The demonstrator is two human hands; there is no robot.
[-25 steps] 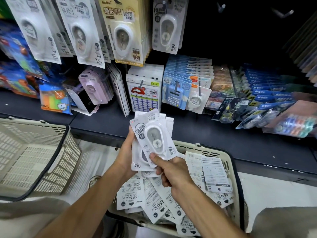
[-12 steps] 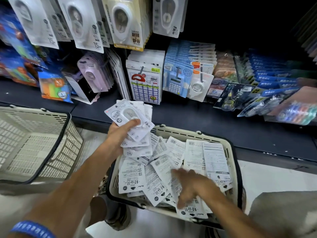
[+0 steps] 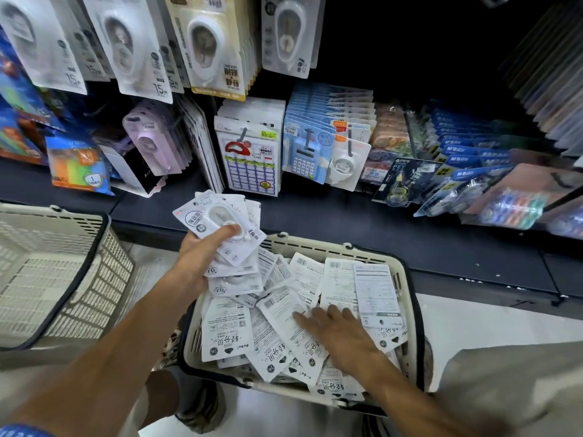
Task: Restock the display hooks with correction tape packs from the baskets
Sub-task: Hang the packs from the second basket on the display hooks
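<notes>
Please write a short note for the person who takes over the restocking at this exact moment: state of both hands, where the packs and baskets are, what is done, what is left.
Left hand: its grip holds a fanned stack of correction tape packs above the full basket's left edge.
Right hand: open, fingers flat on the loose packs in the full basket, nothing picked up yet.
Second basket: on the left, no packs visible in it.
Display hooks above: hanging packs already fill several; the dark section at upper right shows no packs.
Done: a stack gathered in the left hand.
Left: pick more packs, hang them, empty the basket.

White packs (image 3: 220,228), cream basket (image 3: 407,279)
</notes>
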